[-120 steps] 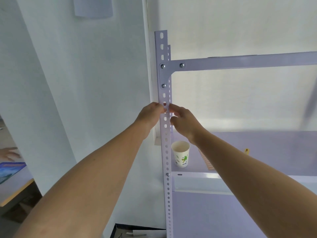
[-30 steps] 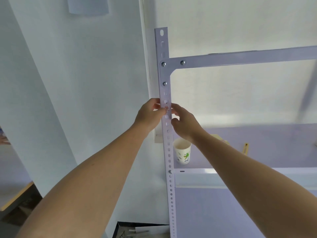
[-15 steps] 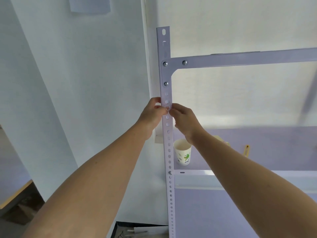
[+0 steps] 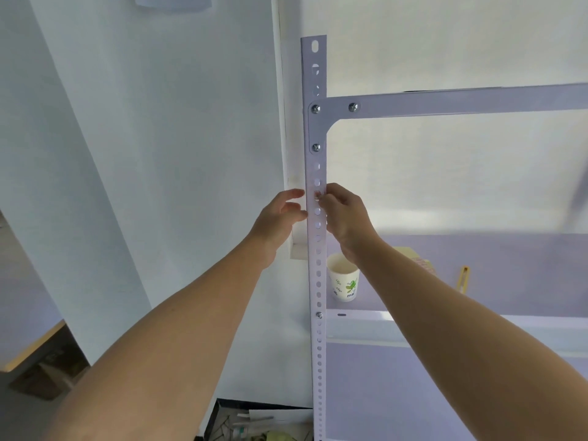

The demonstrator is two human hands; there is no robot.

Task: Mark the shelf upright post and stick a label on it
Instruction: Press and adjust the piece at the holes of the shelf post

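The shelf upright post (image 4: 315, 132) runs vertically between the hands. The right hand (image 4: 346, 214) pinches what seems a small label (image 4: 317, 196) against its face, and the left hand (image 4: 276, 218) is relaxed and wide just left of it.

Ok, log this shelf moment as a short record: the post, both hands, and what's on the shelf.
post: white, holed, upright, bolted to a crossbar
left hand: fingers relaxed, tips at the post's left edge
right hand: fingertips on the post's front; what they press is too small to tell
shelf: holds a paper cup beside the post and a yellow tool further right
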